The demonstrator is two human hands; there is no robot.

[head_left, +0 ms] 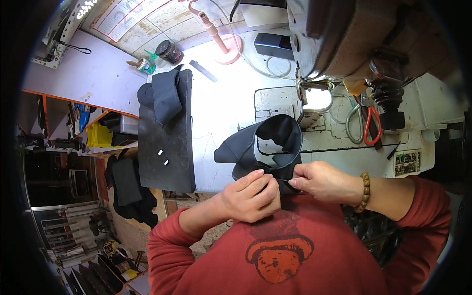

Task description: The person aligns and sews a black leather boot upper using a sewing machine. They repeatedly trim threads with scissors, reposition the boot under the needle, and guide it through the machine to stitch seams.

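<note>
the black leather piece (275, 145) is curled into a loop at the table's near edge, before the sewing machine (344, 39). it appears light, pliable, slightly stiff; grip at the lower seam. left hand (250, 194) and right hand (319, 181) both pinch that edge. white table (221, 108) holds a black mat (164, 142); cluttered workshop beyond.

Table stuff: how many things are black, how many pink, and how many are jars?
Black: 4 – curved piece in both hands, flat mat, folded pieces on the mat, small box
Pink: 1 – lamp
Jars: 2 – dark jar, small jar
Total: 7
</note>
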